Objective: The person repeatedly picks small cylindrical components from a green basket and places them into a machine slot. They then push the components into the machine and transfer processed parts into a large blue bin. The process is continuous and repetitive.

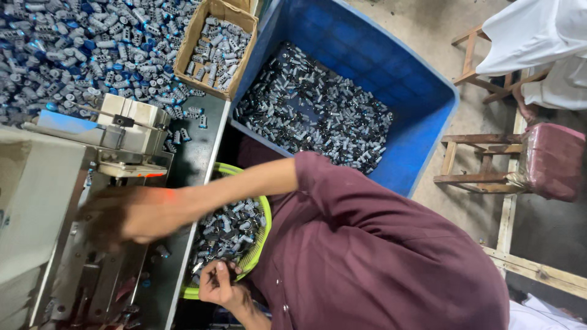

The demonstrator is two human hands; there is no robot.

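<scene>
Over the green basket [264, 215] of small parts [229, 229], right hand [219, 285] was curled around a few; left hand [131, 214] blurred at the machine [67, 201], grip unclear.

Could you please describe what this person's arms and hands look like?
Both are ungloved: the right hand is motion-blurred, the left hand sharper. A loose maroon sleeve ends near the right elbow; forearms are uncovered. No watch shows.

Small grey cylindrical parts [229, 229], heaped loosely in green mesh basket [264, 229] at near centre; a few pinched in left hand [219, 284] at basket's near edge.
</scene>
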